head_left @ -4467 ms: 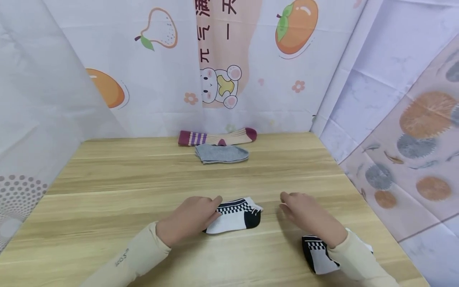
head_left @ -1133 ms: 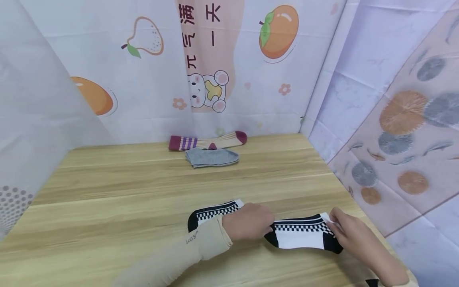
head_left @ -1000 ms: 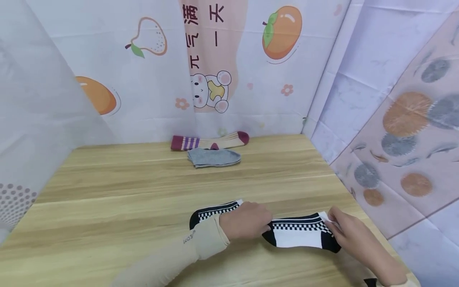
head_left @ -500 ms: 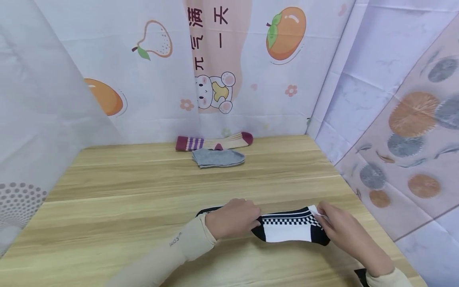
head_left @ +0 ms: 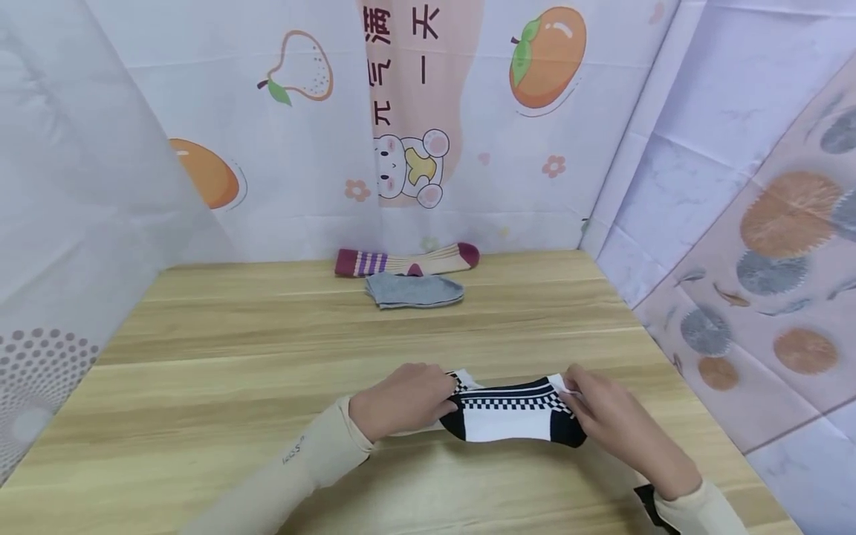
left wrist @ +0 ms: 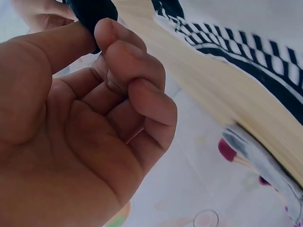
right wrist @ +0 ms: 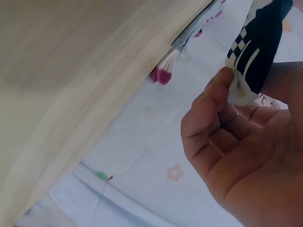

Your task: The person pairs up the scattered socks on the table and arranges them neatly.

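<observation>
A white ankle sock with black toe, black heel and a checkered band is stretched between my two hands, just above the table. My left hand pinches its toe, and in the left wrist view the black tip sits between thumb and forefinger. At the other end my right hand pinches the white cuff by the heel. A matching sock lies behind, mostly hidden by the left hand and the held sock. Some black fabric shows beside my right sleeve, largely covered.
A folded grey sock pair lies toward the back of the wooden table. Right behind it is a cream sock with maroon ends and purple stripes. Printed curtains hang at the table's back and sides.
Earlier my left hand touched one checkered sock and my right hand was free. Since then both hands took hold of another checkered sock and moved it left, in front of the first one.
</observation>
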The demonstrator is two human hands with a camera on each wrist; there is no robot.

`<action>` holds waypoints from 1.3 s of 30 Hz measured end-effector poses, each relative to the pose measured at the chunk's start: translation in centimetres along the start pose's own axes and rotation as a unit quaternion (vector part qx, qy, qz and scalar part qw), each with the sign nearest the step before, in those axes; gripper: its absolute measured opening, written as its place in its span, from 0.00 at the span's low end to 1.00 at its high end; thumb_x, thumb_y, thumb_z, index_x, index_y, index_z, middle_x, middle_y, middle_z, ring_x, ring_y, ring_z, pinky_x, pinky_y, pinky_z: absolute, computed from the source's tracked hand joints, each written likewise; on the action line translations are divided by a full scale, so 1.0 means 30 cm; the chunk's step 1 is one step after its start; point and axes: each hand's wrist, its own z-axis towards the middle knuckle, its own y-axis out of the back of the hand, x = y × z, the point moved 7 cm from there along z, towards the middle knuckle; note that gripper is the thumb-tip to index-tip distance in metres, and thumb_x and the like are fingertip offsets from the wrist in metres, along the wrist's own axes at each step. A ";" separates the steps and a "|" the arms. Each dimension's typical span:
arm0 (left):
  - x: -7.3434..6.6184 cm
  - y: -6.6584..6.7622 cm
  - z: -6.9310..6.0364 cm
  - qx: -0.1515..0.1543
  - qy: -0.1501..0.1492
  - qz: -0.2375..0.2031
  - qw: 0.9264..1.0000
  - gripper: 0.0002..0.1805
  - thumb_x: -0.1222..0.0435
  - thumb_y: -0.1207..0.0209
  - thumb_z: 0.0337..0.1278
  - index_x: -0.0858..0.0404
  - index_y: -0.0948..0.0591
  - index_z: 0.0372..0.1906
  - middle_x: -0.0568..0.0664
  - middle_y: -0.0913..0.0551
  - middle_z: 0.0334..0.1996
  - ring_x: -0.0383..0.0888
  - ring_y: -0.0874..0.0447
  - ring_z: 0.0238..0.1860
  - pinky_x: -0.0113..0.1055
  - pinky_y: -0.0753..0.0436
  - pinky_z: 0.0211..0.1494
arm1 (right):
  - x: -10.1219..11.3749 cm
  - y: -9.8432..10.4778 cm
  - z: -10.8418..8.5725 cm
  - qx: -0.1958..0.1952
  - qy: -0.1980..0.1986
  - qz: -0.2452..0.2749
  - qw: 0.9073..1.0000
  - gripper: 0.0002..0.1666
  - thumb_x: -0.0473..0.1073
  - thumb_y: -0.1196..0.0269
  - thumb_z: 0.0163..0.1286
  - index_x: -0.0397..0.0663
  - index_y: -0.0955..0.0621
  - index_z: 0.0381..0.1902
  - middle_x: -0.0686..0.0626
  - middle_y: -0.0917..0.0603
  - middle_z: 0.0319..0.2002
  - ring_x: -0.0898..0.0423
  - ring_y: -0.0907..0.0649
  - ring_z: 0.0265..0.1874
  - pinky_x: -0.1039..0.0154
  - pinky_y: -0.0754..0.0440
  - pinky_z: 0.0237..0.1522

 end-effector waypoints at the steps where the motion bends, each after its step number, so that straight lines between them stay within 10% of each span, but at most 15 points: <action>1: 0.010 0.003 -0.009 0.000 0.003 -0.003 1.000 0.07 0.60 0.36 0.64 0.59 0.17 0.32 0.41 0.22 0.23 0.34 0.31 0.22 0.27 0.28 0.26 | 0.009 -0.005 0.011 0.003 0.005 0.001 1.000 0.18 0.35 0.31 0.63 0.54 0.30 0.30 0.63 0.38 0.19 0.67 0.37 0.18 0.69 0.37 0.20; 24: 0.256 0.029 -0.236 0.023 0.098 -0.055 0.993 0.11 0.61 0.35 0.63 0.57 0.22 0.27 0.39 0.27 0.21 0.37 0.32 0.25 0.32 0.28 0.31 | 0.233 -0.195 0.238 0.084 0.095 -0.002 0.992 0.10 0.37 0.36 0.69 0.50 0.28 0.35 0.61 0.34 0.20 0.64 0.33 0.19 0.68 0.31 0.22; 39: 0.290 -0.044 -0.233 0.083 0.176 -0.041 0.980 0.09 0.59 0.36 0.65 0.60 0.20 0.35 0.43 0.24 0.24 0.40 0.29 0.26 0.36 0.26 0.32 | 0.237 -0.275 0.247 0.088 0.104 -0.052 0.989 0.10 0.41 0.36 0.71 0.47 0.28 0.36 0.57 0.31 0.20 0.60 0.31 0.19 0.65 0.31 0.20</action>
